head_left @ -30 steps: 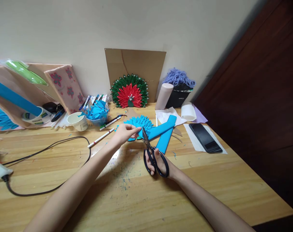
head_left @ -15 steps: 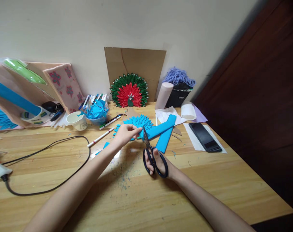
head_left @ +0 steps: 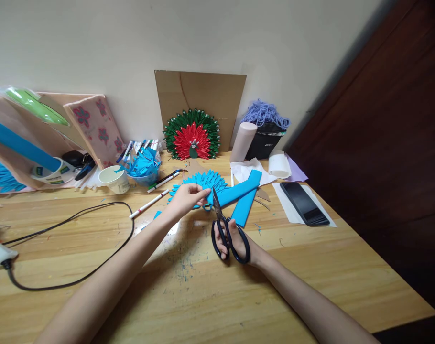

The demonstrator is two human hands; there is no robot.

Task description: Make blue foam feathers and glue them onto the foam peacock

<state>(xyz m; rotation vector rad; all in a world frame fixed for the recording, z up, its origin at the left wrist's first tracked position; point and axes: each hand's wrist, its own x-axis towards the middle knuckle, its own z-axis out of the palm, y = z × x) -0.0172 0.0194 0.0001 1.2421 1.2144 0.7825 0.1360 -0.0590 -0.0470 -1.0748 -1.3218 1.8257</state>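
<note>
The left hand (head_left: pixel 188 197) is apparently pinching one end of a blue ribbon (head_left: pixel 236 192), which is extending rightward from that hand. Nearer the wearer, the right hand (head_left: pixel 240 242) is gripping scissors (head_left: pixel 218 209). Advisable: keeping the ribbon taut, the pinch clear.

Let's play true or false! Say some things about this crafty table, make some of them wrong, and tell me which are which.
1. The right hand holds black-handled metal scissors. True.
2. The left hand holds the black rectangular phone. False: its fingertips pinch blue material near the scissors' tips, and the phone lies on white paper.
3. Lavender stringy yarn sits on top of a black container. True.
4. The red-and-green fan-shaped decoration lies flat on the table. False: it is upright in front of square brown cardboard.
5. A white stick-shaped marker with a reddish band lies on the wooden table. True.
</note>
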